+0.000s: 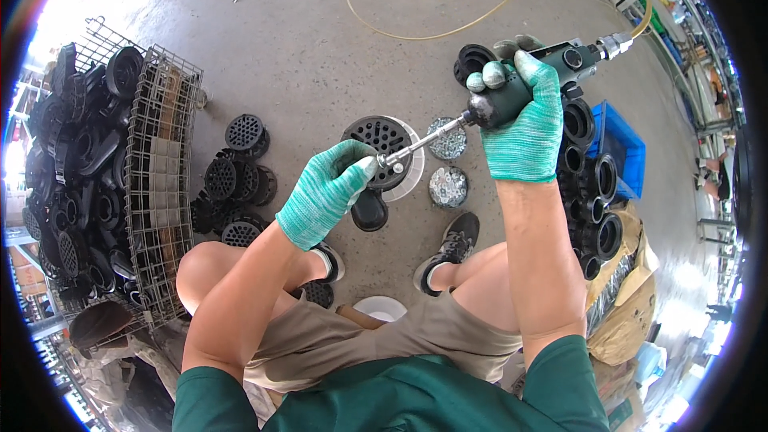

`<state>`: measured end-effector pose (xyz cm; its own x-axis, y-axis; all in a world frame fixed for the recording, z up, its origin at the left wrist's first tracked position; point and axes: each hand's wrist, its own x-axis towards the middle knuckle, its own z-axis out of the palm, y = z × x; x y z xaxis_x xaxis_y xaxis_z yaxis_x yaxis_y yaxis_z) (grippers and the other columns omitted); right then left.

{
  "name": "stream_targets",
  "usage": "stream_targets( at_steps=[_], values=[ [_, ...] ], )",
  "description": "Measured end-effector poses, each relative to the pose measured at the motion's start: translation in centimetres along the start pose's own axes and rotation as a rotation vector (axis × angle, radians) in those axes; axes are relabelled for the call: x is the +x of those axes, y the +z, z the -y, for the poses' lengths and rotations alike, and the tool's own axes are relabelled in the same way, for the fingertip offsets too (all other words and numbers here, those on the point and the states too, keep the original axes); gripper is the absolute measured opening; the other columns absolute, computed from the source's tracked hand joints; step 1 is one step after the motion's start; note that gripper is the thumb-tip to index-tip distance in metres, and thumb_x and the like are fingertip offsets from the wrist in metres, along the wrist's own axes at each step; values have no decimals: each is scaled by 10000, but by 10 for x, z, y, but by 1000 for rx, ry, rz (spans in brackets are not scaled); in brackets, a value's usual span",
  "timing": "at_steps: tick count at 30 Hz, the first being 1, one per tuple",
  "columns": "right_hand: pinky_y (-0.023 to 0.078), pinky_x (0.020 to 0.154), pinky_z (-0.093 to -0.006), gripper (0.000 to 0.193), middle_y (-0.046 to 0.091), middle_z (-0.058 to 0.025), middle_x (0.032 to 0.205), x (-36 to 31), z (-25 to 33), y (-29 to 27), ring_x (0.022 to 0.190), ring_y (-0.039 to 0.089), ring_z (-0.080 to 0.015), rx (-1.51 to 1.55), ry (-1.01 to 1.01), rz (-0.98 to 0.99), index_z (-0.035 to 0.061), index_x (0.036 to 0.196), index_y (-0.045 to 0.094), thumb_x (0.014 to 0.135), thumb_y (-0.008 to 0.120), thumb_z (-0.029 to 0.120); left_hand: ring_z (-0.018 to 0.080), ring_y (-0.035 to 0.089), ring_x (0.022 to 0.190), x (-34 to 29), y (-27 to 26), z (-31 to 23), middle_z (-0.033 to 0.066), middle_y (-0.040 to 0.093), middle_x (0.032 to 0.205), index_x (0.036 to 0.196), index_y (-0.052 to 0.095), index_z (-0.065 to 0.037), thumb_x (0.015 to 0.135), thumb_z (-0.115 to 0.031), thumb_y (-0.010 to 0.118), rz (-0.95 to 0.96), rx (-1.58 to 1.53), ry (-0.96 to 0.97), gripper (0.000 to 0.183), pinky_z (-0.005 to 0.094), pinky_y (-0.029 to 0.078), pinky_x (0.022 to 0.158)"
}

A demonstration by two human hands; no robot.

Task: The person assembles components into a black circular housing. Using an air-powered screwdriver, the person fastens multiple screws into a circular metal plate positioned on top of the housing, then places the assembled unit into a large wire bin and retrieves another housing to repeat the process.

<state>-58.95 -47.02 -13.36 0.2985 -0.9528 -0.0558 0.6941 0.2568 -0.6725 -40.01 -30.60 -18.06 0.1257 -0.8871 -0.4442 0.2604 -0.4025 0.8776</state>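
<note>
My right hand (524, 108), in a green knit glove, grips a dark green air screwdriver (512, 100) whose long silver bit (432, 136) points down to the left. At the bit's tip, the thumb and fingers of my gloved left hand (328, 188) pinch a small silver fastener (384, 161); its exact shape is partly hidden. Right under the tip sits a round black perforated grate (376, 134) on a white round container (418, 164). A black rounded tab (370, 210) juts toward me below the grate.
Two round tubs of small metal parts (446, 144) (448, 187) stand right of the grate. Black grates (222, 179) are stacked at left beside a wire cage (164, 168) full of black parts. Black rings (606, 234) and a blue crate (632, 148) lie right. A yellowish hose (480, 24) trails behind.
</note>
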Motion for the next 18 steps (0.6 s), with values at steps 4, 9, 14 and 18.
stream_targets(
  at_steps=[4, 9, 14, 18],
  values=[
    [557, 619, -386, 221, 631, -103, 960, 4, -5, 1, 690, 645, -202, 23, -54, -32, 83, 1099, 549, 906, 655, 103, 27, 433, 588, 2, 2, 2, -68, 500, 731, 1125, 643, -52, 959, -287, 722, -10, -46, -8, 298, 189, 337, 504],
    [542, 572, -357, 241, 620, -98, 949, 8, -13, 1, 710, 648, -207, 47, -31, -51, 96, 1121, 538, 909, 652, 108, 32, 430, 574, 3, -2, 6, -63, 498, 725, 1123, 640, -50, 965, -279, 717, -29, -76, -15, 289, 192, 337, 489],
    [539, 558, -341, 227, 626, -114, 976, 11, -11, -2, 719, 648, -210, 44, 56, -41, 91, 1098, 532, 914, 660, 129, 35, 436, 580, 5, -1, 10, -59, 515, 735, 1146, 645, -48, 959, -268, 724, 5, -225, -57, 299, 192, 348, 497],
    [549, 567, -344, 236, 626, -131, 994, 13, -16, -2, 726, 650, -212, 36, -4, -75, 82, 1101, 524, 919, 664, 137, 25, 471, 623, 13, -1, 14, -58, 564, 773, 1154, 661, -34, 946, -204, 741, -42, 10, 78, 280, 191, 384, 535]
  ],
)
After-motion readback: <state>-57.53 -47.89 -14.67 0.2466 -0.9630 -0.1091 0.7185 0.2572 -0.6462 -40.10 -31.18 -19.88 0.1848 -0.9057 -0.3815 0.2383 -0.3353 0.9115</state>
